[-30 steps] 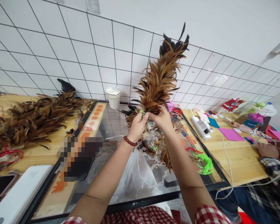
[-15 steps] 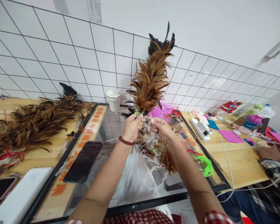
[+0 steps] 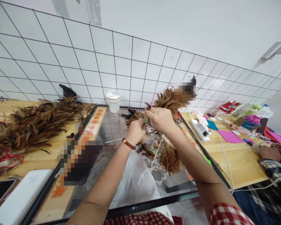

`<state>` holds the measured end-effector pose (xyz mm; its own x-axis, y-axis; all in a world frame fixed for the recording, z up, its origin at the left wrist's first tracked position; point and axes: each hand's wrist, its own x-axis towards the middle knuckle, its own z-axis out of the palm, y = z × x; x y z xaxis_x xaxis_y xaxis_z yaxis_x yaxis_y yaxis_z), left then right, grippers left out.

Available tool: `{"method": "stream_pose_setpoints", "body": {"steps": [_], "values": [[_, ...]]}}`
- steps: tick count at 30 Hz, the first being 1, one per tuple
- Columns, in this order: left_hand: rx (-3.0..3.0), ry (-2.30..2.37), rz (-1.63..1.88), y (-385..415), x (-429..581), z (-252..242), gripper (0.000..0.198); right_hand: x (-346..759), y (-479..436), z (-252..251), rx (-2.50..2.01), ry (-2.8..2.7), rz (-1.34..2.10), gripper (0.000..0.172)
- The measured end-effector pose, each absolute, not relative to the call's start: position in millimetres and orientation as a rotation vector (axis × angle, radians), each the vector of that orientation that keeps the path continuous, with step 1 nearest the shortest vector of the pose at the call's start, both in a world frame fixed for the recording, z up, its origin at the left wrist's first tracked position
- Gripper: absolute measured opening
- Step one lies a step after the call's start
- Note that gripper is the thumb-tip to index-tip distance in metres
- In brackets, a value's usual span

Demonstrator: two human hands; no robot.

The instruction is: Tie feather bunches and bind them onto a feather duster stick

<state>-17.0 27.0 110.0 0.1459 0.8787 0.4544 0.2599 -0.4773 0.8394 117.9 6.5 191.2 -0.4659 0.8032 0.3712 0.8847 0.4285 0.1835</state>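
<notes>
Crowding the surface (image 3: 239, 162) are a heap of loose brown feathers (image 3: 35, 120) at the left, a white lidded cup (image 3: 113, 100) by the tiled wall and a white plastic bag (image 3: 135, 178) just under the wrists. A co-worker's hand (image 3: 269, 152) rests far to the right. The feather bundle (image 3: 165, 101) is held above the glass middle of the surface, in front of the chest. The right hand (image 3: 160, 118) covers its middle, so the binding there is hidden. The left hand (image 3: 135, 131) has its grip closed on the bundle beside a green tie (image 3: 145, 120), and the right grip is closed over the stems too. The bundle's long axis slants from the ragged lower end (image 3: 170, 159) near the bag up and right toward the wall, its tip blurred.
</notes>
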Motion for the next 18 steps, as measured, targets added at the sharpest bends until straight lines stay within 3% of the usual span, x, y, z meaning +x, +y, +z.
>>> {"method": "stream_pose_setpoints", "body": {"steps": [4,9,18], "values": [[2.127,1.162,1.225,12.8,-20.7,119.7,0.015,123.3,25.9,199.4,-1.588,-2.491,-0.496,0.028],[2.566,1.467,0.875,0.6,-28.9,135.6,0.043,125.6,39.2,198.9,-1.642,-2.382,-0.321,0.028],[2.554,1.24,0.759,8.6,-99.8,154.7,0.038,182.5,55.2,208.4,-1.734,-1.943,0.096,0.025]]}}
